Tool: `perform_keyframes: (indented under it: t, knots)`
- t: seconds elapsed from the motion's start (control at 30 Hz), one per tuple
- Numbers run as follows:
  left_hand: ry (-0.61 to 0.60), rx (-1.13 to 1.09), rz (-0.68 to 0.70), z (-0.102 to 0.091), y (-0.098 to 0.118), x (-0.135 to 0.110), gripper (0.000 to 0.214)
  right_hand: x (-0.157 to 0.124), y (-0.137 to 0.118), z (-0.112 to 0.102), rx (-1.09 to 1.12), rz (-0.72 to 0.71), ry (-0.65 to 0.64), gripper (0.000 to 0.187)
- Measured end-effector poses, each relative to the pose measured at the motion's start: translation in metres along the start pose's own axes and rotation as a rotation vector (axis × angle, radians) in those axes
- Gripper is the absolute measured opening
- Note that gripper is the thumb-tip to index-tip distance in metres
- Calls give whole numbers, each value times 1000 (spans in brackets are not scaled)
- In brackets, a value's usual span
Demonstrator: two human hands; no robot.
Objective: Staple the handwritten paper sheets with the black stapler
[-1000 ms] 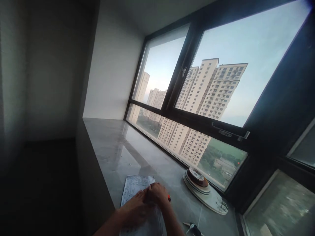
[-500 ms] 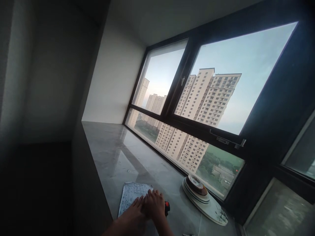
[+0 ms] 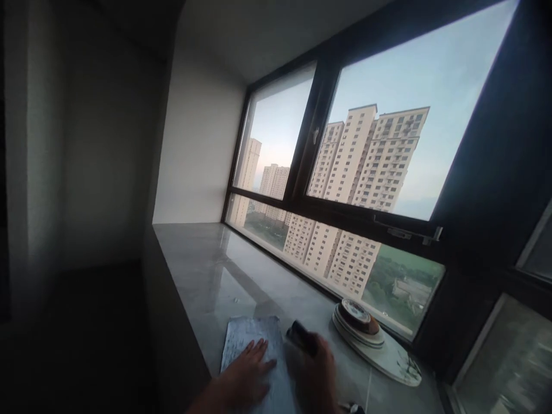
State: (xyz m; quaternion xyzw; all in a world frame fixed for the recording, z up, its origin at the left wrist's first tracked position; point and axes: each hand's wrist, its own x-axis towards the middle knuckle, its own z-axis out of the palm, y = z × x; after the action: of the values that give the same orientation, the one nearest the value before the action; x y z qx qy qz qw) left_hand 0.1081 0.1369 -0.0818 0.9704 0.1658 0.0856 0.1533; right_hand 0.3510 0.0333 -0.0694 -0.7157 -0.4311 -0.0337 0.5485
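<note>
Down around six o'clock, my left hand (image 3: 249,374) lies open on a sheet (image 3: 254,331), markings too blurry to read; right hand (image 3: 322,368)'s clutching some dark thing (image 3: 303,338).

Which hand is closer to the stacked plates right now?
Right. The right hand, gripping a dark object, is left of the stacked plates in view, with a gap between; the left hand is farther left, spread over the pale sheet.

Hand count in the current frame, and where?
2: left hand, fingers spread over the gray sheet; right hand, blurred, gripping a dark object right of the sheet. No other hands show.
</note>
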Motion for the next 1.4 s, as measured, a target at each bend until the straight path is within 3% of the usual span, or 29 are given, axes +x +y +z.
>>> perform_keyframes:
  t: [0.07, 0.27, 0.43, 0.57, 0.7, 0.83, 1.07, 1.17, 1.4]
  knots:
    - [19, -9, -5, -6, 10, 1, 67, 5, -14, -2, 37, 71, 90, 46]
    - [76, -146, -67, -3, 20, 24, 73, 2, -32, 11, 569, 109, -274, 43]
    - [471, -575, -305, -3, 5, 39, 41, -1, -36, 22, 520, 57, -410, 38]
    - [599, -783, -464, -6, -7, 47, 49, -5, -44, 26, 407, -20, -480, 37]
    - [734, -874, -461, 5, -15, 48, 55, -10, -38, 30, 389, -42, -590, 42]
    - [861, -1035, -451, 12, -14, 49, 65, -4, -18, 33, 612, 76, -604, 53]
    - [985, -1211, -429, 1, -9, 45, 60, 1, 2, 42, 851, 254, -722, 65]
    - [1023, -1217, -419, 1, -9, 42, 56, 3, 3, 42, 803, 221, -732, 61]
    - [1122, -1200, -450, 6, -17, 40, 49, -1, -9, 38, 612, 129, -612, 59]
